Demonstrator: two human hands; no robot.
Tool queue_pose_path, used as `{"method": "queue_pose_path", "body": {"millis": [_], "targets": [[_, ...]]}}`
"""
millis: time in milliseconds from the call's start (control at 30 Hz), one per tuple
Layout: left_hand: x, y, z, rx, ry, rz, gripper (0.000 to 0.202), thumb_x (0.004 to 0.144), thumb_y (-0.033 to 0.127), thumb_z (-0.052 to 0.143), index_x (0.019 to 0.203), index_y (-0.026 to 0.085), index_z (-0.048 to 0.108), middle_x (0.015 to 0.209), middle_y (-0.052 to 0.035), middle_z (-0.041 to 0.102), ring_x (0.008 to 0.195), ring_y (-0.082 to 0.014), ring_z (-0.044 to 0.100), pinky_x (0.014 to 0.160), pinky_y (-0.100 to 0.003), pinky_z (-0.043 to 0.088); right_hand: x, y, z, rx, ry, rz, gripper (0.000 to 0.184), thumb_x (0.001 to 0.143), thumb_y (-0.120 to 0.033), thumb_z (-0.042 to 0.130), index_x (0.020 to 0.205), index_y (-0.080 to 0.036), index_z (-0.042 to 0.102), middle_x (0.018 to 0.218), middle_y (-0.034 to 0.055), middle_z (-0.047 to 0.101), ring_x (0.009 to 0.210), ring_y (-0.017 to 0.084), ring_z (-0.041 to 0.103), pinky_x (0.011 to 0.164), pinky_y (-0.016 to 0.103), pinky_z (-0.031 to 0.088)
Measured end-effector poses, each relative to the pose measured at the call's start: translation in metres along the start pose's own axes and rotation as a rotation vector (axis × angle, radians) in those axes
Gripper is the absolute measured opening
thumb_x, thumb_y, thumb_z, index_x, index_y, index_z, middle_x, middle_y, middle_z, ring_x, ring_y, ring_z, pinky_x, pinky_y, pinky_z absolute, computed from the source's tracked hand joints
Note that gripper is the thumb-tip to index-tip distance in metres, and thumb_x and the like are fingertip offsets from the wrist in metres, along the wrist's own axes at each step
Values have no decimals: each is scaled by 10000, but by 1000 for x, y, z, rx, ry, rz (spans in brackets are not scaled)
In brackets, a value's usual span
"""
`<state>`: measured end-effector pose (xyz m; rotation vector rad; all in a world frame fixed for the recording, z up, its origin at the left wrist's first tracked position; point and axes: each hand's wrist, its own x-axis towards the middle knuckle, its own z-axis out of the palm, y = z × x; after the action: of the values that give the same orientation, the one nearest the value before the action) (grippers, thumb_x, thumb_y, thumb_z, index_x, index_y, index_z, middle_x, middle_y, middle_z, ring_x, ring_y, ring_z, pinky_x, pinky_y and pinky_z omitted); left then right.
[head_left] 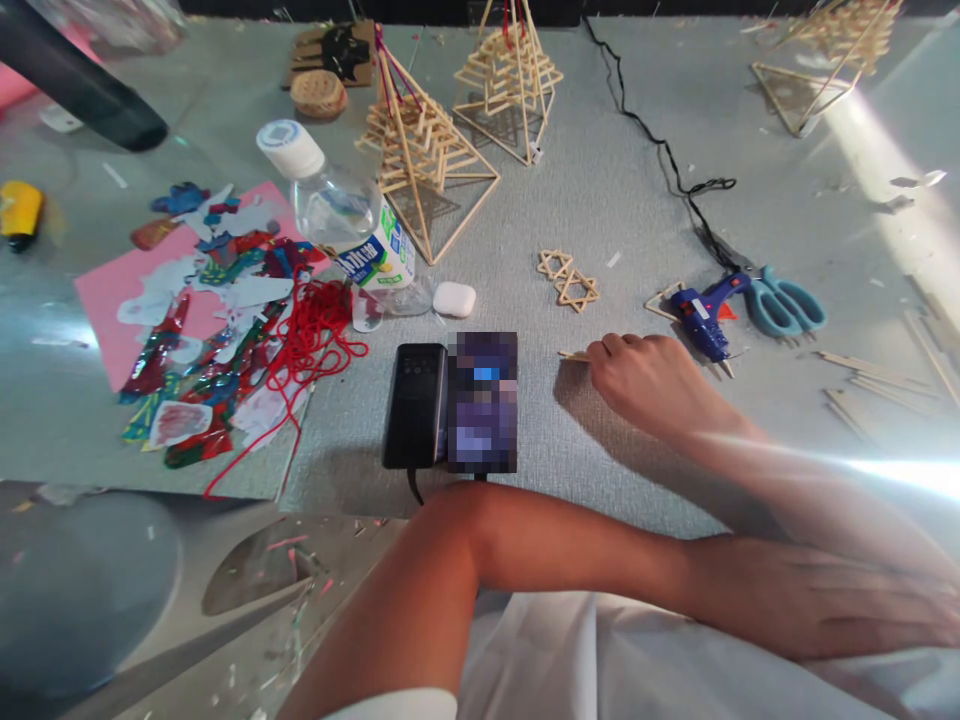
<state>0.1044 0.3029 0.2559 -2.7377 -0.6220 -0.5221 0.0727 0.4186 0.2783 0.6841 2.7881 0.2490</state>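
Observation:
My right hand (637,375) rests on the table with its fingers curled closed. The end of a thin wooden stick (573,356) pokes out from under its fingers. My left arm crosses in front of me, and my left hand (817,595) lies open near my right forearm, fingers stretched out and slightly blurred. Beyond the right hand are a blue glue gun (701,318), a small stick triangle (664,302) and scissors (784,305) with light blue handles. Two small stick stars (568,280) lie farther off, left of the glue gun.
Wooden stick pyramids (435,170) stand at the back. A clear bottle (352,220), red yarn (319,325) and painted scraps (217,320) cover the left. A black power bank (415,405) sits beside a phone (482,405). Loose sticks (874,378) lie right; a black cord (645,125) runs behind.

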Motion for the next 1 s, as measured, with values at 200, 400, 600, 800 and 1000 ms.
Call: {"method": "queue_pose_path", "body": {"millis": [200, 400, 600, 800, 1000], "targets": [[1, 2, 9, -15, 93, 28, 744, 950, 151, 132, 1586, 258, 503, 1650, 73, 501, 1570, -100, 432, 1344, -264, 287, -1, 2, 1, 11, 26, -7, 310, 1005, -50, 408, 994, -121, 709, 929, 131, 747, 733, 212, 660, 575, 344, 169], [-1, 4, 9, -51, 71, 19, 765, 945, 148, 97, 1614, 223, 458, 1690, 52, 453, 1600, -115, 388, 1356, -279, 253, -1, 2, 0, 19, 20, 10, 287, 975, -52, 428, 987, -103, 710, 896, 144, 747, 711, 212, 674, 561, 348, 171], [2, 9, 10, -8, 11, 9, 787, 934, 144, 81, 1639, 251, 413, 1718, 82, 404, 1619, -94, 339, 1367, -274, 225, -2, -1, -1, 37, 32, 27, 310, 1010, -71, 395, 1021, -111, 702, 876, 136, 742, 694, 221, 668, 563, 352, 203], [-1, 6, 3, 22, 12, -12, 747, 957, 186, 125, 1628, 299, 433, 1697, 108, 424, 1610, -81, 352, 1372, -280, 222, 8, -25, 23, 277, 521, -212, 365, 1089, -334, 480, 1346, -137, 647, 1136, 150, 732, 982, 269, 643, 783, 378, 472], [-7, 0, 6, -71, 96, -19, 703, 974, 182, 156, 1573, 220, 522, 1638, 43, 515, 1571, -137, 441, 1340, -299, 293, 20, -43, 55, 405, 633, -285, 485, 1071, -398, 531, 1494, -166, 579, 1524, 202, 545, 1356, 353, 506, 1031, 482, 493]]}}
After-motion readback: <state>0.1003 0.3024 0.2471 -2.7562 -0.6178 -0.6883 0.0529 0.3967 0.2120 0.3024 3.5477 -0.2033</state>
